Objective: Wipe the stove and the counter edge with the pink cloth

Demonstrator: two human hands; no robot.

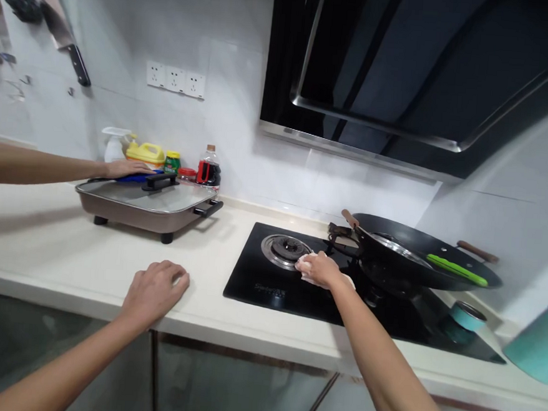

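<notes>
My right hand (pixel 320 270) presses a crumpled white cloth (pixel 313 277) against the black glass gas stove (pixel 268 288), just right of the round left burner (pixel 286 250). Part of the cloth sticks out beneath the wrist. My left hand (pixel 158 288) rests on the pale countertop (pixel 82 258) near its front edge, fingers curled in a loose fist with nothing in them. From the left, another person's hand (pixel 125 169) lies on a blue cloth (pixel 139 176) on the glass lid of a brown electric pan (pixel 127 213).
A black wok (pixel 410 265) with a green-handled utensil (pixel 457 269) sits on the stove's right side. Near it are a teal-sided tin (pixel 468 316) and a teal container (pixel 539 343). Bottles (pixel 209 168) line the wall; a dark range hood (pixel 382 69) hangs above.
</notes>
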